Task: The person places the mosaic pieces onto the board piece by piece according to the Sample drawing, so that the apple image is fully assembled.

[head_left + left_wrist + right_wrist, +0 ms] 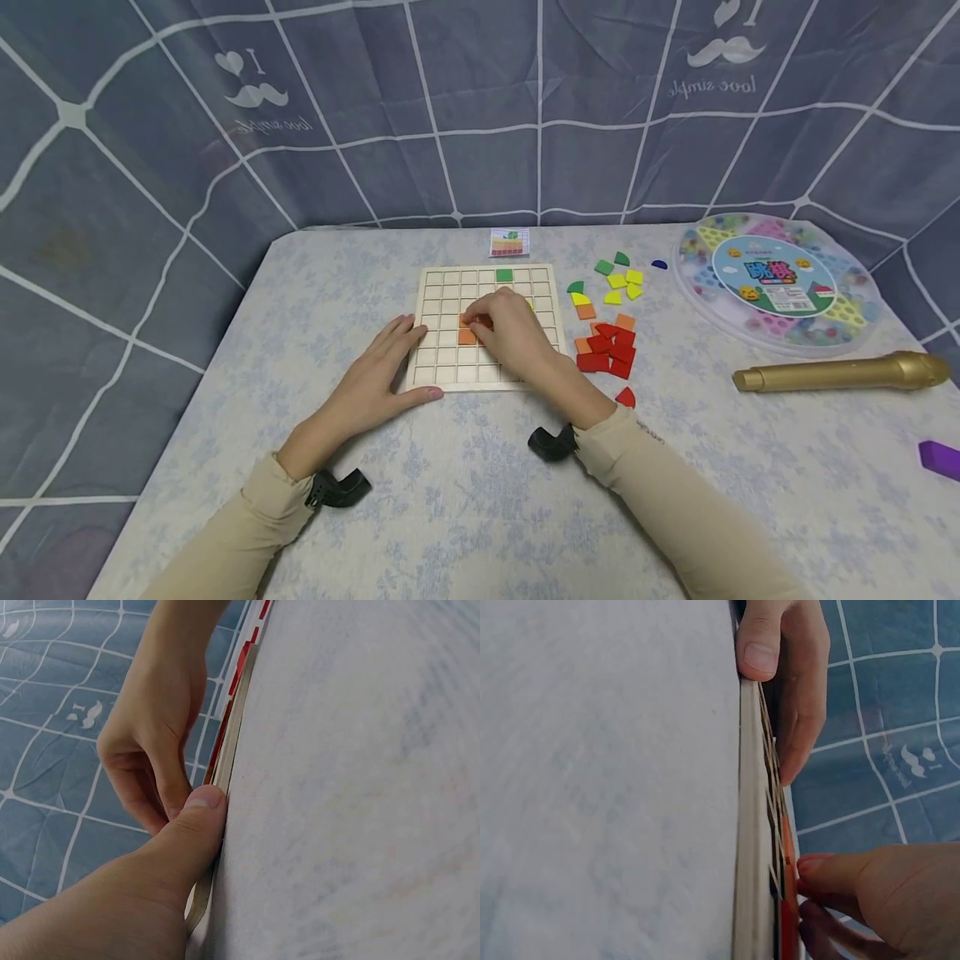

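Filling the wooden grid board (450,287), lying at the centre of the head view on the pale flowered table (465,492). Pressing an orange tile (468,336) into a cell near the middle of the board with the right hand (513,329), fingers curled down over it; in the right wrist view, fingertips (817,874) touching the orange edge at the lower right. Steadying the board's near left corner with the left hand (386,367), fingers straight and flat, thumb (196,817) pushed against the board's edge at the centre of the left wrist view. Already sitting in the top row: one green tile (504,274). Probably calling next for seating the orange tile flush, then reaching to the loose red tiles (607,350) and yellow tiles (626,283) right of the board, while keeping the board pinned against sliding.
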The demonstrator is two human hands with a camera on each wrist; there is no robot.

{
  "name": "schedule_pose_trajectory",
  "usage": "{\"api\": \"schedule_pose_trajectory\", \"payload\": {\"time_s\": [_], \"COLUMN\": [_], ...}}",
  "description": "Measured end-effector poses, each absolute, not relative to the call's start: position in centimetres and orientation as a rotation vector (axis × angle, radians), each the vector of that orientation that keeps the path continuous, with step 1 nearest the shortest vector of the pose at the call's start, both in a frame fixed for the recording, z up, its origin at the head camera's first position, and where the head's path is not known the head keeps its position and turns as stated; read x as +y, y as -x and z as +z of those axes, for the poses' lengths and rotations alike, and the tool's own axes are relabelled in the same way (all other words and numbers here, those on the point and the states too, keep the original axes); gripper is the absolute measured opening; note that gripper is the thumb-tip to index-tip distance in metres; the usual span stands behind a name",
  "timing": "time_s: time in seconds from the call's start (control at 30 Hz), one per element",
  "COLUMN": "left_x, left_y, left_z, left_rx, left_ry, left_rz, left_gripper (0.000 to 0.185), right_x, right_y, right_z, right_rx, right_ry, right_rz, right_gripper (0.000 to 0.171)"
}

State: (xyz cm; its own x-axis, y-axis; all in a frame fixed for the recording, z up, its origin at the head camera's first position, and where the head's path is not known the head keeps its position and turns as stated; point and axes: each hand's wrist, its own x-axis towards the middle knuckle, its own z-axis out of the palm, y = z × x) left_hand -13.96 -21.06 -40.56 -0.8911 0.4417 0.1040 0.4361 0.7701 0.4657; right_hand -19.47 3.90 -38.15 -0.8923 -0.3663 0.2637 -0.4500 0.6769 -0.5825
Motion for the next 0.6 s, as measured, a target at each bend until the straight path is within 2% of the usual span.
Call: {"api": "schedule_pose_trajectory", "payload": {"time_s": [0.2,0.6], "left_x": [-21.0,-21.0], "left_y": [13.9,13.9], "left_z": [-40.6,-40.6], "left_rx": [2.948,2.958], "left_ry": [-0.727,-0.724], "left_rz": [0.77,0.761], "left_gripper": [0.1,0.101], "right_x": [5.8,10.8], "right_y": [19.1,19.5], "right_z": [-37.0,-35.6], "right_rx": [-2.792,-2.864], "right_ry": [-0.684,-0.414], "right_rz": [0.997,1.036], "right_gripper": [0.017,0.023]}}
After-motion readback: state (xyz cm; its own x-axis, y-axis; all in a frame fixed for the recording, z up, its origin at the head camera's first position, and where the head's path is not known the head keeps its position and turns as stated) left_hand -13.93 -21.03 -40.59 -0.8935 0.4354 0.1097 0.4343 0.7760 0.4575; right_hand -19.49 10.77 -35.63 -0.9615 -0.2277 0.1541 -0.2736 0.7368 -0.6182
